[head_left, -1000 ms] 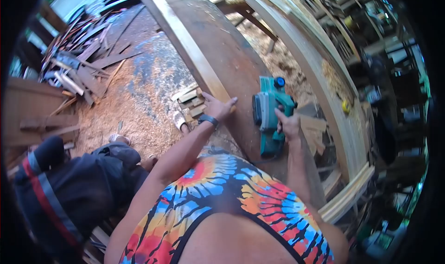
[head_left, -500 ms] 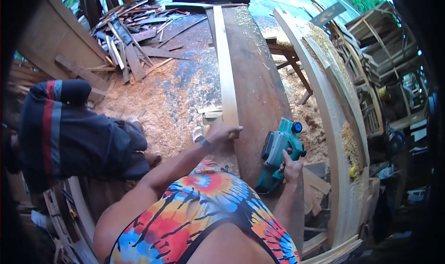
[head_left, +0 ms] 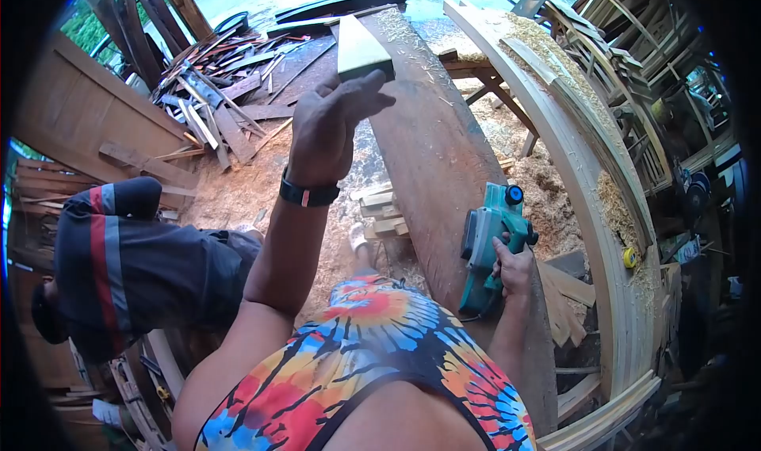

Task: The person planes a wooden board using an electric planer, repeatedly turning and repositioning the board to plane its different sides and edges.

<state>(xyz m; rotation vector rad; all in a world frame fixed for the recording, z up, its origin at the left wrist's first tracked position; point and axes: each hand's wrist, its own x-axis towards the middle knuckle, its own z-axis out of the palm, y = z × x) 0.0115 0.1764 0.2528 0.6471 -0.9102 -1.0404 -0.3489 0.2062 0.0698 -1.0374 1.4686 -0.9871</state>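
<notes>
Head view: the left hand (head_left: 329, 126) reaches forward to the near end of a pale strip (head_left: 361, 45). Its fingers are part curled and meet the end's lower edge, with the thumb sticking out to the right; whether they close on the strip cannot be told. From these fingers the strip runs away forward, its near end seemingly raised above the table (head_left: 436, 150); whether the far end rests there is unclear.

The right hand (head_left: 514, 270) has its fingers curled around the handle of a green planer (head_left: 490, 249), which sits at the table's right side, well apart from the strip.

As for progress, the planer is off the strip, so no cutting seems to be going on. Shavings (head_left: 614, 209) to the right of the right fingers suggest planing has been done nearby; how much of the strip is finished or left cannot be judged.

Beyond those shavings' near edge, a yellow tape measure (head_left: 630, 257) lies right of the right fingers. Short blocks (head_left: 384, 213) lie nearer than the left fingers, beside the table. Well left of them, a person (head_left: 151, 261) bends forward.

Only one likely container shows: a dark basin (head_left: 234, 23) by the scrap pile (head_left: 226, 78), forward-left of the left fingers, its contents too small to tell.
</notes>
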